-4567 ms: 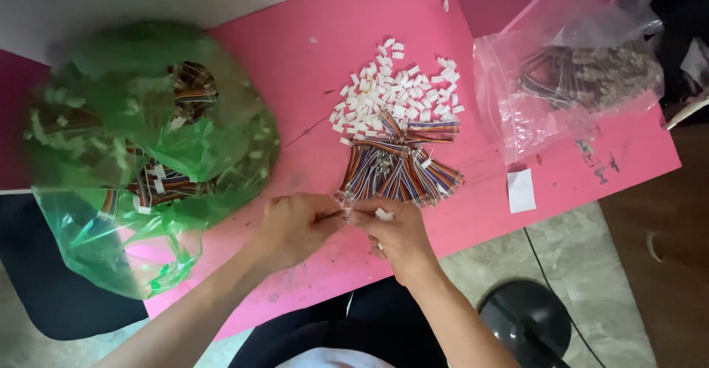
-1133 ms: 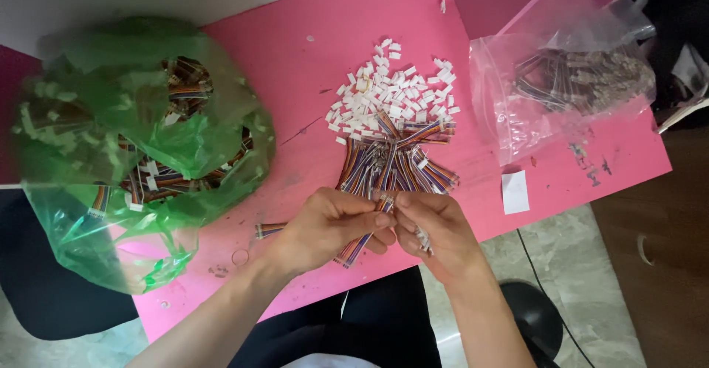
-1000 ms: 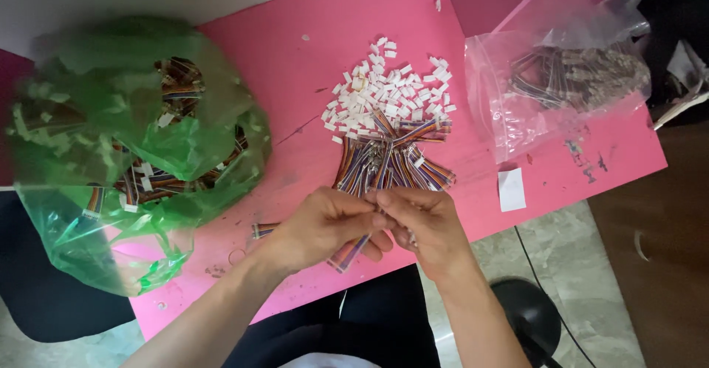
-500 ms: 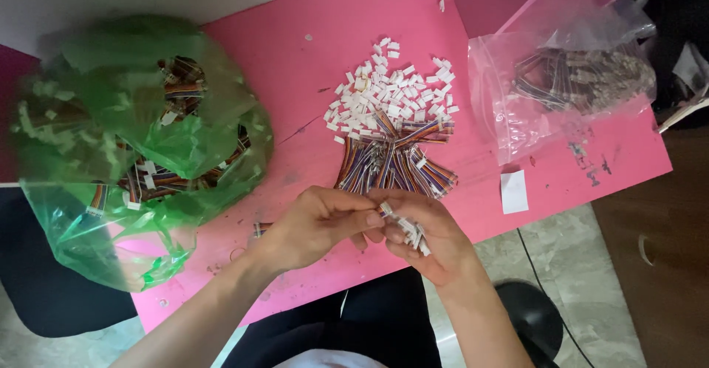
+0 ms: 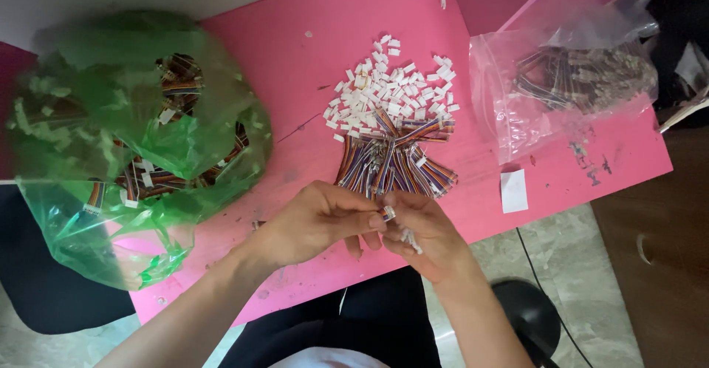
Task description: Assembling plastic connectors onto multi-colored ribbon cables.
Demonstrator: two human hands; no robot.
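My left hand and my right hand meet at the near edge of the pink table. Between their fingertips they pinch a short multicoloured ribbon cable with a small white end. My right palm also cups several small white connectors. Just beyond the hands lies a pile of multicoloured ribbon cables, and behind it a heap of white plastic connectors.
A large green plastic bag full of ribbon cables covers the table's left side. A clear plastic bag with more cables sits at the right. A small white paper slip lies near the right front edge.
Both hands have come closer together and now pinch the same cable end; the white connectors stay in my right palm. The piles and bags have not moved.
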